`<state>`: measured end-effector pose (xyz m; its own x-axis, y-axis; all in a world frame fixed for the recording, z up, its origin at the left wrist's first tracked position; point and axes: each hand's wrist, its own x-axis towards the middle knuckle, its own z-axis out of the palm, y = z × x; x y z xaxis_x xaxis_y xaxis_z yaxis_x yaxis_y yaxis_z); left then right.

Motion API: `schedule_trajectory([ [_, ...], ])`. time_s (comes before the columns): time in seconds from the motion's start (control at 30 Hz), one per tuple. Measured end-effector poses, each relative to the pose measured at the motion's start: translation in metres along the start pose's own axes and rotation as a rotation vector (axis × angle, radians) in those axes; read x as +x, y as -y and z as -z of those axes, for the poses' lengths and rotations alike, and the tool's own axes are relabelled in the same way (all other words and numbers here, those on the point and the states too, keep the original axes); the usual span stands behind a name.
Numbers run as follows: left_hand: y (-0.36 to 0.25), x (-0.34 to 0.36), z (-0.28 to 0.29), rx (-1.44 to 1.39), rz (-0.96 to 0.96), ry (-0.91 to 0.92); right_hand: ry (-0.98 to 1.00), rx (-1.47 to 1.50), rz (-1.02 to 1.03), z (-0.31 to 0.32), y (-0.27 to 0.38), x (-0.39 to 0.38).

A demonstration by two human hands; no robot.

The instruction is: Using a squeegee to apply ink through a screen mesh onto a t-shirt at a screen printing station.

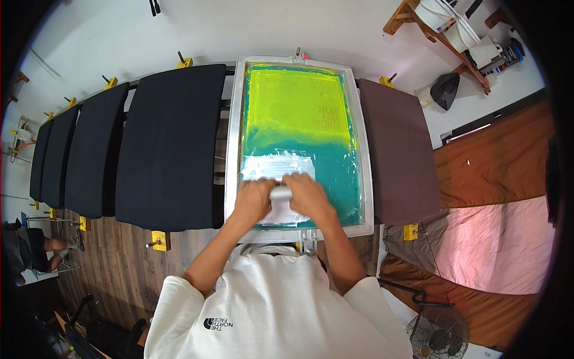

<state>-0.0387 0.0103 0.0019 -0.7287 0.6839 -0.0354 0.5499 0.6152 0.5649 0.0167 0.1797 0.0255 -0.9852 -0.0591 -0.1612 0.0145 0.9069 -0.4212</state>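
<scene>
A screen-printing frame (233,143) with a pale metal rim lies flat in front of me. Its mesh is yellow-green (293,90) at the far end and teal (335,167) nearer to me. White ink (257,164) lies in a patch on the near left of the mesh. My left hand (256,198) and my right hand (307,196) are both closed round a squeegee (280,192), one at each side. Its grey handle shows between them; the blade's edge is hidden. The squeegee is over the white ink.
Black cloth-covered boards (170,143) stand in a row to the left, and a brown one (397,155) to the right. Yellow clamps (158,241) stick out at their ends. At the lower right is a fan (437,335). Another person (36,248) is at the far left.
</scene>
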Motion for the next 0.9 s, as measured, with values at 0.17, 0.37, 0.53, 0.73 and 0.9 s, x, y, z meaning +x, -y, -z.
schedule_trajectory([
  [0.17,0.02,0.028,-0.01,0.015,-0.031,0.016,0.028,0.056,-0.052,-0.014,-0.023,0.026],
  [0.37,0.002,-0.04,-0.028,-0.025,-0.115,0.003,-0.08,0.085,-0.049,-0.04,0.007,-0.047],
  [0.53,-0.02,-0.076,-0.019,-0.025,-0.059,0.103,-0.075,0.067,-0.02,-0.045,0.022,-0.083],
  [0.73,0.004,-0.018,-0.009,0.056,-0.057,0.051,0.04,-0.005,-0.028,-0.008,0.008,-0.021],
  [0.9,0.026,0.047,0.002,0.042,0.023,0.125,0.053,-0.003,-0.086,-0.003,-0.016,0.039],
])
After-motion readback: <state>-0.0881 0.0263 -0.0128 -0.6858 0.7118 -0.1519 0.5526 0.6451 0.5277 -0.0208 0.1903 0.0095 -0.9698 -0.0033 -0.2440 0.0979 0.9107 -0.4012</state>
